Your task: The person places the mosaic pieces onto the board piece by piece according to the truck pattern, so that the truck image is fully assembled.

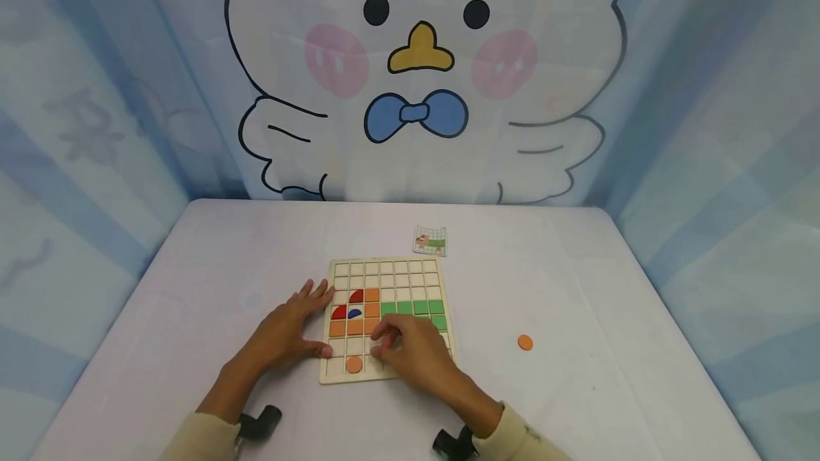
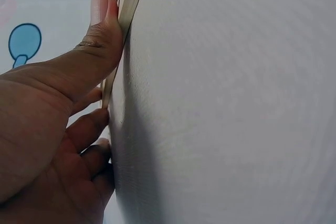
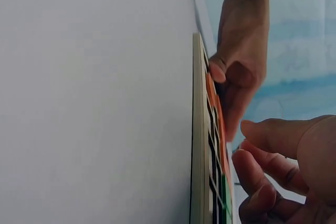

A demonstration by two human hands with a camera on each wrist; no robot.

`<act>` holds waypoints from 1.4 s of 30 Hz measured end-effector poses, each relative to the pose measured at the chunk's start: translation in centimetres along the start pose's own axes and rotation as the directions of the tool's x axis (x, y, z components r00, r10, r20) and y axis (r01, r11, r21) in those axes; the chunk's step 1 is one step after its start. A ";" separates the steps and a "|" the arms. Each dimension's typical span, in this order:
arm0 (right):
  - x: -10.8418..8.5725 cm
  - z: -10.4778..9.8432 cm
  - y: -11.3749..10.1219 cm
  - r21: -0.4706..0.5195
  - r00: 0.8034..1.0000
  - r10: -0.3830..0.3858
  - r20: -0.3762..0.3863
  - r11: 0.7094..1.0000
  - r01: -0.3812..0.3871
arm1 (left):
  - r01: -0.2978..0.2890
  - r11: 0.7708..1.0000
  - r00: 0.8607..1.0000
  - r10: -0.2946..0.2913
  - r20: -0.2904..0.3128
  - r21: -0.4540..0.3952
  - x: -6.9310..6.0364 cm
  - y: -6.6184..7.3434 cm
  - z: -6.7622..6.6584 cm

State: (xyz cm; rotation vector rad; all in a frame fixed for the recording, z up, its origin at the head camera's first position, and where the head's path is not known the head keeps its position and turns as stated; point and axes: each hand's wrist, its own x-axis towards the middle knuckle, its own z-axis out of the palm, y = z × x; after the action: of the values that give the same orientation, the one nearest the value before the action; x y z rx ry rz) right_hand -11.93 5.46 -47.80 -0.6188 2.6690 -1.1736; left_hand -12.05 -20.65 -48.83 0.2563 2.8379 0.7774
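Note:
A wooden grid board lies on the table, holding red, blue, orange and green flat pieces. My left hand rests at its left side with fingers spread. In the left wrist view, the left thumb touches the board's edge. Over the lower middle of the board is my right hand, fingers bent. The right wrist view shows a gap between its thumb and fingertips, with no piece visible there. An orange disc sits in the bottom row, left of this hand. The right hand hides some cells.
Another orange disc lies on the white table to the right of the board. Behind the board is a small printed card with a grid picture. Patterned curtains stand around the table's back and sides.

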 end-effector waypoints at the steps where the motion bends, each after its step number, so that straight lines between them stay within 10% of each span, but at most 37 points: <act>1: -0.1 -0.3 0.2 0.000 1.000 0.011 -0.007 1.000 -0.011 | -0.001 1.000 1.000 0.001 -0.001 0.000 0.0 0.0 0.0; 42: -3.1 -5.9 5.4 -0.039 0.955 0.226 -0.191 0.971 -0.238 | 0.009 1.000 1.000 -0.009 0.010 0.003 -0.1 0.2 -0.1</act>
State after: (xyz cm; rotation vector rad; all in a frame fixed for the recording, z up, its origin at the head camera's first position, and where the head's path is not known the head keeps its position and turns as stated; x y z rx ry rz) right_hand -12.59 14.00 -47.84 -0.2016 2.8438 -1.1368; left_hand -11.99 -20.56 -48.69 0.2469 2.8288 0.7679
